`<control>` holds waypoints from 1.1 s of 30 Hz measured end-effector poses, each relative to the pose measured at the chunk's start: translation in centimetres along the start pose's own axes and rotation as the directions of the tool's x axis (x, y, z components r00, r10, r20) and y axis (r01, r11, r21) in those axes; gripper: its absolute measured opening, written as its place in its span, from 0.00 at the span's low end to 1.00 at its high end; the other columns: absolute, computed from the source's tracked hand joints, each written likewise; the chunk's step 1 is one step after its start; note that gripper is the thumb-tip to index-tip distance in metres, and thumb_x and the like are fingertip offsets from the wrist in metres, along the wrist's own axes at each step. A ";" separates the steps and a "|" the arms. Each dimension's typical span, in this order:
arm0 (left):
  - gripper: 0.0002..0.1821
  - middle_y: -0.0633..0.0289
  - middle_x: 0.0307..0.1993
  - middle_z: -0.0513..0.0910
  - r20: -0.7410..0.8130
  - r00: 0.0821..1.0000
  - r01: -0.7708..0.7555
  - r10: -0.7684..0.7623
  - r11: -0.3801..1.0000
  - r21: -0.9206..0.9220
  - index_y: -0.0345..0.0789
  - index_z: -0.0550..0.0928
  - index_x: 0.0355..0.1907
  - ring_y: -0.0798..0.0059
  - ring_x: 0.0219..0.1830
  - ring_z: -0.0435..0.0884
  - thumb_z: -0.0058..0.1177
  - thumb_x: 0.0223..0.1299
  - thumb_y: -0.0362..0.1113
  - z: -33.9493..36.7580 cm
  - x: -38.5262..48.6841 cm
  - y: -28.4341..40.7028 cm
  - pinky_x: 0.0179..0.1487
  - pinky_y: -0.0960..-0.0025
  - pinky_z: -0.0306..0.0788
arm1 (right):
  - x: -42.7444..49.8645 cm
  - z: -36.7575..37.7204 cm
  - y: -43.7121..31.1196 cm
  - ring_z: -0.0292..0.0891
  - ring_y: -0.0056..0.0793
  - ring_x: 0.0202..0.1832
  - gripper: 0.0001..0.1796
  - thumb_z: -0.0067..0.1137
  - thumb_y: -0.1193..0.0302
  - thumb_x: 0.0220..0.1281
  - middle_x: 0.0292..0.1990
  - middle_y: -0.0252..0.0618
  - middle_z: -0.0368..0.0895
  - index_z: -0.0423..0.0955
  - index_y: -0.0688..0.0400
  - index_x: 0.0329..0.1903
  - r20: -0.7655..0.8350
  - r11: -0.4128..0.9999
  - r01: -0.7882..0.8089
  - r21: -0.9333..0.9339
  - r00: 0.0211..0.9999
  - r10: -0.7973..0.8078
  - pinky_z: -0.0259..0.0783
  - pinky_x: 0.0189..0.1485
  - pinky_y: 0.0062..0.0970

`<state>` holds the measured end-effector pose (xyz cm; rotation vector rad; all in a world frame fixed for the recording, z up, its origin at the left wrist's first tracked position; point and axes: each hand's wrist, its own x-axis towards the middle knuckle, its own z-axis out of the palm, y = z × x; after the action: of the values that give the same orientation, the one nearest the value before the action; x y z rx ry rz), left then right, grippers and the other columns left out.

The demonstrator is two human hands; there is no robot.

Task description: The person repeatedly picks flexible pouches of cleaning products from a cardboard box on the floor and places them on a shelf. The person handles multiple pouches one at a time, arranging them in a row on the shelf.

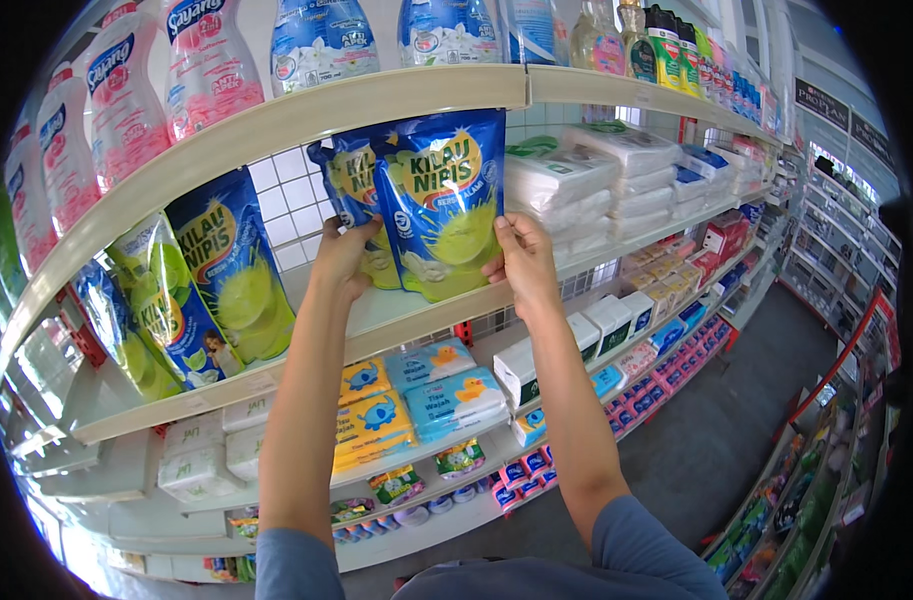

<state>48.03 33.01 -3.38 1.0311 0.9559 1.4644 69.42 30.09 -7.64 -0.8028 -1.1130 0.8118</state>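
A blue-and-green dish soap refill pouch stands upright at the front of a metal shop shelf, with similar pouches close behind it and to its left. My right hand grips the front pouch's right edge, its thumb on the face. At the left side of the group, my left hand has its thumb and fingers on the edge of a rear pouch; its fingertips are partly hidden. Further left, more refill pouches lean on the same shelf, apart from my hands.
Pink softener bottles and blue bottles line the shelf above. Stacked white plastic-wrapped packs sit right of the pouches. Below are tissue packs. A grey floor aisle runs at the right, beside another stocked shelf.
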 end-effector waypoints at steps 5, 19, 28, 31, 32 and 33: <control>0.46 0.48 0.71 0.60 0.106 0.992 0.054 -0.062 0.996 0.077 0.42 0.40 0.76 0.47 0.72 0.59 0.54 0.68 0.45 0.5 0.8 0.2 0.63 0.27 0.56 | 0.2 -0.3 0.1 0.75 0.18 0.19 0.12 0.48 0.63 0.75 0.31 0.32 0.80 0.75 0.58 0.46 0.017 1.000 -0.018 0.016 1.000 0.018 0.67 0.19 0.18; 0.32 0.49 0.53 0.79 -0.039 0.999 -0.012 0.011 1.000 -0.014 0.34 0.57 0.70 0.56 0.51 0.81 0.53 0.68 0.35 1.4 2.6 -1.1 0.52 0.36 0.72 | 0.6 0.6 0.0 0.81 0.23 0.26 0.11 0.49 0.65 0.74 0.36 0.36 0.82 0.75 0.59 0.46 0.037 0.976 -0.108 0.189 0.994 0.103 0.74 0.26 0.18; 0.12 0.65 0.36 0.82 0.069 0.997 0.038 -0.040 0.999 0.038 0.38 0.74 0.54 0.76 0.33 0.78 0.46 0.71 0.34 1.0 3.0 -1.5 0.46 0.50 0.76 | 0.7 0.8 0.3 0.83 0.26 0.27 0.12 0.49 0.66 0.75 0.37 0.38 0.82 0.74 0.62 0.46 0.003 0.971 -0.121 0.205 0.992 0.123 0.77 0.27 0.20; 0.11 0.66 0.35 0.82 0.073 0.996 0.053 -0.054 0.998 0.016 0.39 0.74 0.54 0.77 0.32 0.77 0.45 0.71 0.33 1.0 3.1 -1.6 0.43 0.54 0.76 | 0.6 0.7 0.3 0.83 0.26 0.27 0.12 0.49 0.66 0.75 0.36 0.38 0.82 0.74 0.62 0.46 0.001 0.976 -0.110 0.190 0.994 0.112 0.77 0.26 0.20; 0.11 0.66 0.34 0.82 0.079 0.996 0.049 -0.049 0.999 0.004 0.39 0.74 0.54 0.78 0.32 0.76 0.45 0.71 0.32 0.9 3.2 -1.7 0.42 0.56 0.76 | 0.6 0.7 0.3 0.83 0.26 0.26 0.12 0.49 0.66 0.75 0.36 0.38 0.81 0.74 0.62 0.46 -0.002 0.978 -0.110 0.179 0.994 0.112 0.77 0.26 0.20; 0.12 0.66 0.34 0.82 0.105 0.993 0.048 -0.046 0.999 -0.013 0.38 0.75 0.53 0.78 0.31 0.76 0.45 0.70 0.32 0.9 3.5 -1.9 0.41 0.59 0.76 | 0.6 0.7 0.3 0.83 0.26 0.26 0.12 0.49 0.66 0.75 0.36 0.38 0.81 0.74 0.62 0.46 0.007 0.977 -0.107 0.182 0.994 0.107 0.76 0.26 0.19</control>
<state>49.17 36.74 -4.51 1.0570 0.8866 1.3634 68.88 30.82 -7.46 -0.7142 -0.9830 0.9876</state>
